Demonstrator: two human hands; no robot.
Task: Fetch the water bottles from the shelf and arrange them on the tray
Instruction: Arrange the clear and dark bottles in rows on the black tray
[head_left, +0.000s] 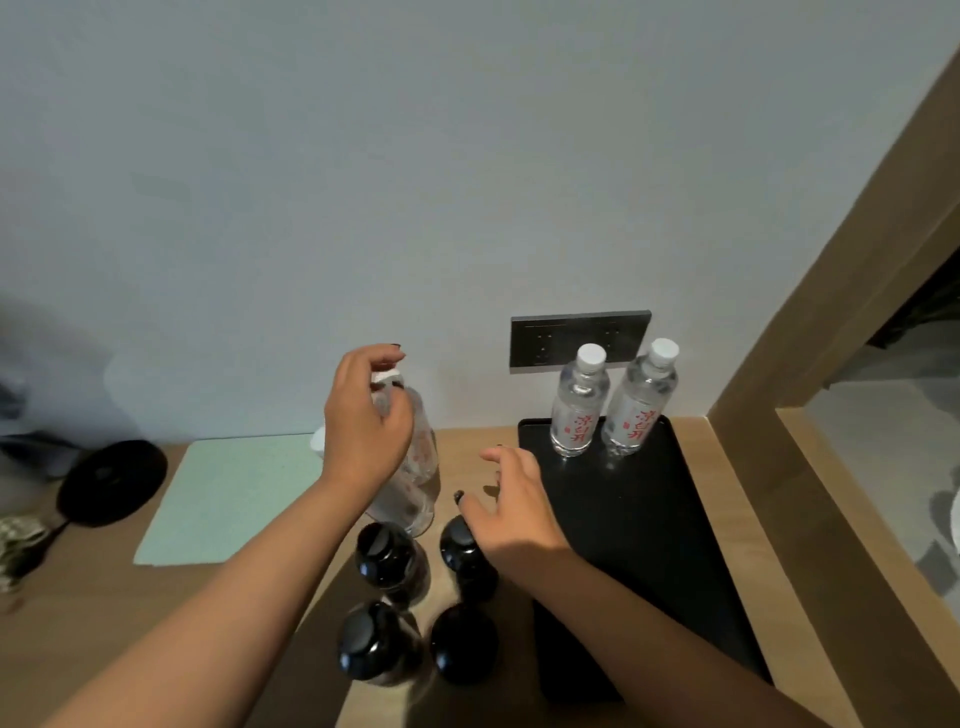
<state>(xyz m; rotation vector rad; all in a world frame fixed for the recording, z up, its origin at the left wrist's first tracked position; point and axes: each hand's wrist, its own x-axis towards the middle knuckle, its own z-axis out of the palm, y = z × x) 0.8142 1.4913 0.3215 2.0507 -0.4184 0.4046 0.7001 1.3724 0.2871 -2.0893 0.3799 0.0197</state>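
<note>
Two clear water bottles with white caps and red lettering stand upright at the far end of the black tray (644, 545): one on the left (577, 402) and one on the right (641, 400). My left hand (363, 421) grips the neck of a third clear bottle (415, 467), which stands on the wooden counter left of the tray. My right hand (514, 506) hovers with fingers spread over the tray's left edge, holding nothing. Several dark bottles with black caps (384, 556) stand on the counter near me, between my arms.
A pale green mat (228, 499) lies on the counter at the left, with a round black base (111, 483) and its cord beyond it. A dark socket plate (550, 338) is on the wall behind the tray. A wooden frame (810, 364) borders the right side.
</note>
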